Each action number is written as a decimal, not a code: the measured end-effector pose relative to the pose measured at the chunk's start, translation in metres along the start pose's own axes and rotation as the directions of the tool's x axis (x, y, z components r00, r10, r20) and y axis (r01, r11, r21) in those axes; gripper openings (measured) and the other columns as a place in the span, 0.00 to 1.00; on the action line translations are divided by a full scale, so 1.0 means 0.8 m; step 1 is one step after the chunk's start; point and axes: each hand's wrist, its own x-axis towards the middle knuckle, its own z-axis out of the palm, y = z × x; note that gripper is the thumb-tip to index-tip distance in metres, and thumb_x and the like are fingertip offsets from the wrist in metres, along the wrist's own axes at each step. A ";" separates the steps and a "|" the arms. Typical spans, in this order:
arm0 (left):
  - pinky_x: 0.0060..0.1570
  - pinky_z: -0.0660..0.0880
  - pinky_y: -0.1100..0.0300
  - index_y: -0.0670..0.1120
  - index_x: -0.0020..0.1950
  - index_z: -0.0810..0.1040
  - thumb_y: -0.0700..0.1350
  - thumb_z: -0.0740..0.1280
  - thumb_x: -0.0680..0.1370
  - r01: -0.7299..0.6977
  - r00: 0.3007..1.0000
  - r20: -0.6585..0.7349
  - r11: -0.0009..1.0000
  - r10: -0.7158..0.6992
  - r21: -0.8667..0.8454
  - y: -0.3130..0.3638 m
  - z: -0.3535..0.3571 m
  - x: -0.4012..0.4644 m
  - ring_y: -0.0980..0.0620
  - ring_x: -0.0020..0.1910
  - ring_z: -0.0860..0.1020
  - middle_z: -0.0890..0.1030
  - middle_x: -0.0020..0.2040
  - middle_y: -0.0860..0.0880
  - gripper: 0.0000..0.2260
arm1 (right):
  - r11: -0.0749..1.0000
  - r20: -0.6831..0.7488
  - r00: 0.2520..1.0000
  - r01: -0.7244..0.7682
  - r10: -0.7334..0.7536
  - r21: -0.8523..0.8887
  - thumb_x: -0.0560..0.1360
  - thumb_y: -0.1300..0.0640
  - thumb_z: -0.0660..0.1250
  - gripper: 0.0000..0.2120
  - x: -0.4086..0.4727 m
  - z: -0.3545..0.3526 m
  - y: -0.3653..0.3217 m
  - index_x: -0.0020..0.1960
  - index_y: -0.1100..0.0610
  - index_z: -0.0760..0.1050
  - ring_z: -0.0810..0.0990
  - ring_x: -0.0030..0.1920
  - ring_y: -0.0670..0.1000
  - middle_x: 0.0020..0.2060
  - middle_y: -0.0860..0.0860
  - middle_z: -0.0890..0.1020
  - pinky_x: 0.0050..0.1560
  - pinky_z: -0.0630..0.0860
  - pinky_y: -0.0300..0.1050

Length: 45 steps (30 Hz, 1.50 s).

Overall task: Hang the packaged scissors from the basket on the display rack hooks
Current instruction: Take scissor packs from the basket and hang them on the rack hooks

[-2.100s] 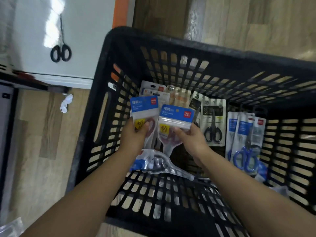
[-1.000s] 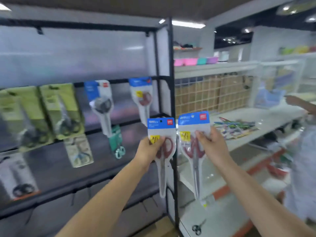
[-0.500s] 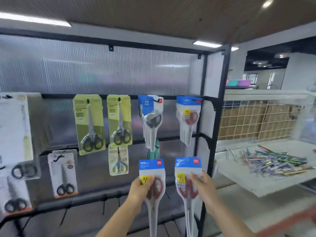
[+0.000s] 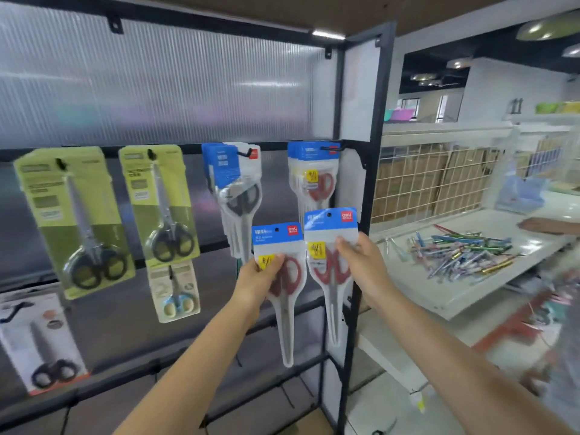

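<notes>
Head view: both hands' fingers pinched red-handled packs, left [image 4: 262, 279] and right [image 4: 361, 262], punch-holes upward, below the matching hook [image 4: 332, 148].

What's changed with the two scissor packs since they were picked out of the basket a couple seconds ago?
Both packs rose from the basket to the rack. The right hand has lifted its pack just below the red-handled stack's hook; the left pack sits lower. Each hand still grips its pack; left hand.
</notes>
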 end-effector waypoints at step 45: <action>0.51 0.76 0.49 0.44 0.53 0.79 0.47 0.67 0.77 -0.004 0.999 -0.051 1.000 0.005 0.029 -0.004 0.043 0.125 0.44 0.46 0.80 0.82 0.49 0.42 0.09 | 0.997 -0.180 0.981 0.073 -0.074 -0.013 0.76 0.50 0.67 0.15 0.243 0.010 -0.033 0.47 0.64 0.77 0.81 0.46 0.54 0.44 0.57 0.82 0.49 0.76 0.49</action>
